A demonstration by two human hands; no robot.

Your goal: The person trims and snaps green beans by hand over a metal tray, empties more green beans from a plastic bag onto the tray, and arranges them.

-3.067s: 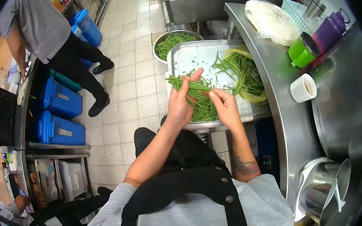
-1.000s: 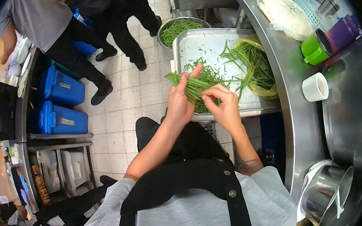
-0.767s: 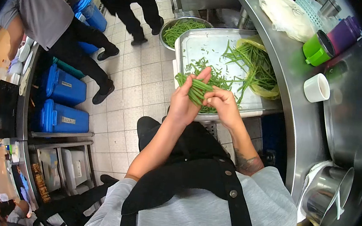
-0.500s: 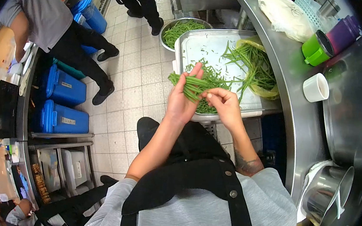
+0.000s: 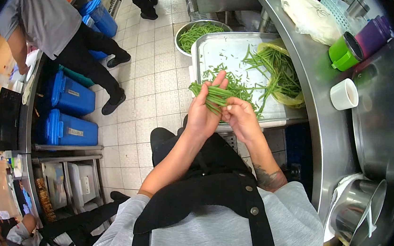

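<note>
A bundle of green beans (image 5: 213, 95) lies across the palm of my left hand (image 5: 203, 112), its thumb and fingers around them. At the bundle's right end, my right hand (image 5: 242, 120) pinches the bean tips between thumb and forefinger. Below both hands is a white tray (image 5: 214, 44), strewn with short cut bean bits (image 5: 238, 88). On the tray's right side, a yellowish plastic bag (image 5: 294, 102) lies open with long green beans (image 5: 278, 67) spilling out. Past the tray stands a metal bowl (image 5: 181, 45) filled with green beans.
A steel counter (image 5: 302, 62) curves along the right, bearing a white cup (image 5: 344, 94), a green cup (image 5: 345, 52), a plastic bag (image 5: 309, 15) and a metal pot (image 5: 354, 209). Blue bins (image 5: 75, 128) line the left. One person (image 5: 50, 19) works at the left counter; another stands at the back.
Both hands have shifted slightly right with the bean bundle, my right hand still pinching at its end. The person at the back has stepped further away.
</note>
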